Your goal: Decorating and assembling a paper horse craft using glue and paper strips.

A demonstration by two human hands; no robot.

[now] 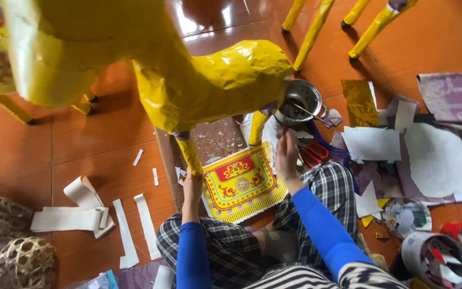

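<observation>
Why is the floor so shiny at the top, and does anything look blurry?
In the head view, light glares white off the glossy orange floor near the top; the yellow paper animal glints on its creases and, close to the lens, looks bulged and slightly soft; the right hand is a bit blurred, while the left hand on the leg looks sharper.

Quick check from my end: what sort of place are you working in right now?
Likely a home craft workspace on the floor. A yellow paper-covered animal figure stands on glossy orange floor tiles, paper scraps and red-handled scissors lie around, and a metal pot sits by the right hand.
</observation>
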